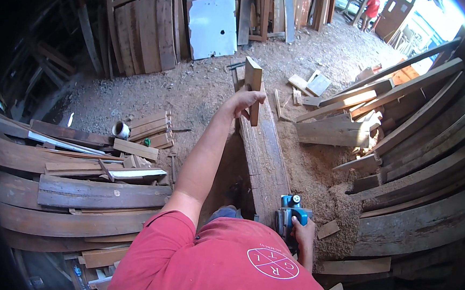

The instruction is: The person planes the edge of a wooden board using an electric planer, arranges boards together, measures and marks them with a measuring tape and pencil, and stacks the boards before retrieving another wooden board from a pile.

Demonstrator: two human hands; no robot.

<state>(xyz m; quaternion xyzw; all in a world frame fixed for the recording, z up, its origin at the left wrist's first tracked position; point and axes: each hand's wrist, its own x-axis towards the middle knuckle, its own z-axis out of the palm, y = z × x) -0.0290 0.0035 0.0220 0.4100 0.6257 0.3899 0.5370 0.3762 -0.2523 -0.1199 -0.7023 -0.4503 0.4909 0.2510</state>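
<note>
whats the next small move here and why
Probably lay the short brown wooden board flat on the long dusty wooden beam: the left hand grips it toward the beam's far end, and the right hand holds the teal-and-black power planer by its near end.

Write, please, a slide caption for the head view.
Left hand holding a wooden board, right hand gripping a teal power planer.

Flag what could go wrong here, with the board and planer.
The left hand alone holds the short board, so it might twist or slip.
The right hand has the teal power planer close beside the red shirt; cloth could snag if the tool runs.
Shavings litter the thick beam, so things set there may slide.
</note>
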